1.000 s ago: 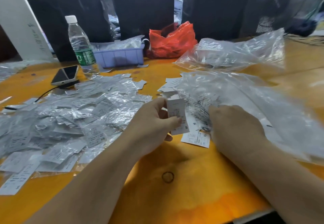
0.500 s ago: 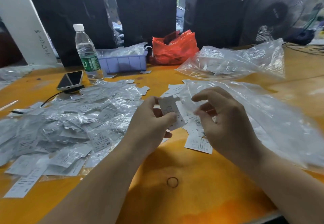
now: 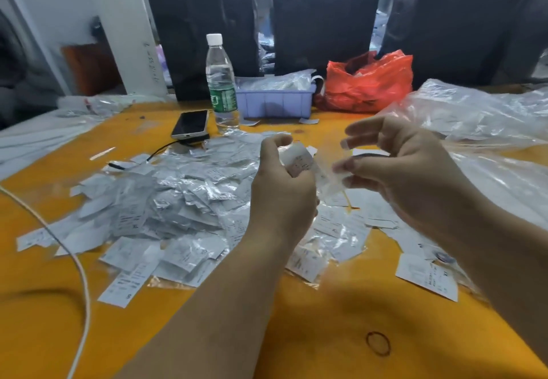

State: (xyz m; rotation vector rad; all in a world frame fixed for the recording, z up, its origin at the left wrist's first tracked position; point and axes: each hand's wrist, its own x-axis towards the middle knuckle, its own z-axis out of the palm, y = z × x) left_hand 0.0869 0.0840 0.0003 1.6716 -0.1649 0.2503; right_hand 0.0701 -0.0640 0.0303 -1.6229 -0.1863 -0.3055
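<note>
My left hand (image 3: pixel 281 188) is raised above the orange table (image 3: pixel 311 334) and pinches a small white printed label (image 3: pixel 298 160) between thumb and fingers. My right hand (image 3: pixel 397 168) is beside it at the same height, fingers curled, pinching a small clear plastic sleeve (image 3: pixel 333 181) that reaches toward the label. Below and to the left lies a big heap of bagged labels (image 3: pixel 166 206). Loose white labels (image 3: pixel 427 276) lie under my right forearm.
A water bottle (image 3: pixel 221 82), a phone (image 3: pixel 191 125) with a cable, a lilac bin (image 3: pixel 274 102) and a red plastic bag (image 3: pixel 369 82) stand at the back. Large clear bags (image 3: pixel 480 123) cover the right side. A white cord (image 3: pixel 80 269) crosses the left. A rubber band (image 3: pixel 378 343) lies near me.
Both hands rose off the table and the view swung left. My right hand left the big clear bag and now pinches a small clear sleeve next to the label.
</note>
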